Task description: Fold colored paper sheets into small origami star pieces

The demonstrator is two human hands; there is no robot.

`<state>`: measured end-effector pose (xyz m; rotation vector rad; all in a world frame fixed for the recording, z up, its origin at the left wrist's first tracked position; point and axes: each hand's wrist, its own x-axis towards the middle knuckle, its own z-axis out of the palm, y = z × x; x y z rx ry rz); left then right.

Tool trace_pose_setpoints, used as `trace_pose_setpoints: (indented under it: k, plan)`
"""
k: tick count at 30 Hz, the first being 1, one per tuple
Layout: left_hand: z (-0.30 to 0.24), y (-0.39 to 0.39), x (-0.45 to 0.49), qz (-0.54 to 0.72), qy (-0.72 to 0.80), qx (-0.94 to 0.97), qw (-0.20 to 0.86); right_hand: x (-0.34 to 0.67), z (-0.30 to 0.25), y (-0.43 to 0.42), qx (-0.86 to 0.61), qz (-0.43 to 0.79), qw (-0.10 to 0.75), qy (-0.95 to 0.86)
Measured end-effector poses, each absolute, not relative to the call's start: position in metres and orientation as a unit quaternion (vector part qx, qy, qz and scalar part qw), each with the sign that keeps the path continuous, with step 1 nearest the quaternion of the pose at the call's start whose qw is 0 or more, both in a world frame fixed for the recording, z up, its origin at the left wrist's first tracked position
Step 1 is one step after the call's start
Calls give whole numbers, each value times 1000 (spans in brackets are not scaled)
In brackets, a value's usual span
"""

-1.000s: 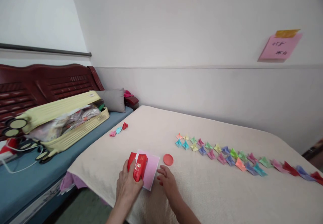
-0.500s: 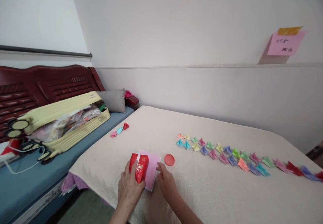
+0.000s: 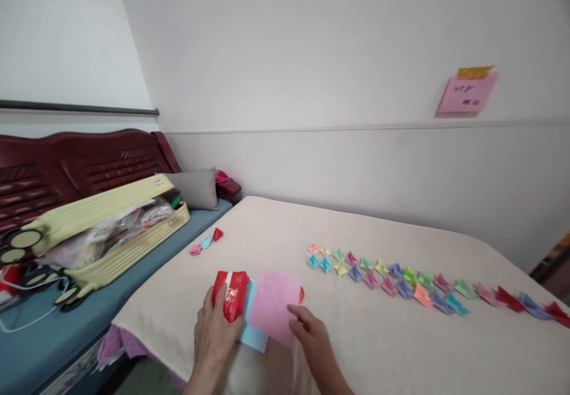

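Observation:
My left hand (image 3: 214, 329) grips a shiny red packet (image 3: 231, 294) with a white strip along its top. My right hand (image 3: 314, 338) holds the near edge of a pink paper sheet (image 3: 271, 306), pinching it between thumb and fingers. The sheet's far side covers most of a red round lid (image 3: 301, 294). A light blue paper sheet (image 3: 255, 337) lies under the pink sheet, between my hands, partly hidden by it and by the packet.
A beige cloth-covered bed (image 3: 378, 347) carries long rows of small folded paper shapes (image 3: 392, 279) to the right and several folded pieces (image 3: 206, 242) to the left. Beyond its left edge lies an open yellow suitcase (image 3: 120, 234).
My right hand has taken hold of the pink sheet and shifted it right over the red lid, uncovering a blue sheet beneath. The view has tilted slightly.

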<state>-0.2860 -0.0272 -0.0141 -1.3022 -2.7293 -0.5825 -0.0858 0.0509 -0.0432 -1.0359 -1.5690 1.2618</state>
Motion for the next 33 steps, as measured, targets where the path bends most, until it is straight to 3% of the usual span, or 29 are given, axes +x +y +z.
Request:
trace_pose_setpoints:
  k: [5,9,12,15,19,24,33]
  plan:
    - [-20,-17,-262,-112,-875,-468,48,-1,-52,56,-502,490,442,-559]
    - [-10,-1,-215,-235,-838,-489,55,61,-46,56,-532,489,456,-520]
    - [-4,16,-156,-355,-755,-528,-159,100,-30,57,-521,503,505,-469]
    - [-6,30,-91,-428,-670,-434,-424,132,-18,58,-501,525,554,-409]
    - [-12,39,-28,-519,-534,-315,-587,161,-15,56,-464,569,595,-328]
    - [-6,54,-2,-532,-401,-292,-686,179,-16,57,-471,561,555,-393]
    - [17,44,-12,-552,-335,-290,-707,198,4,47,-500,529,438,-528]
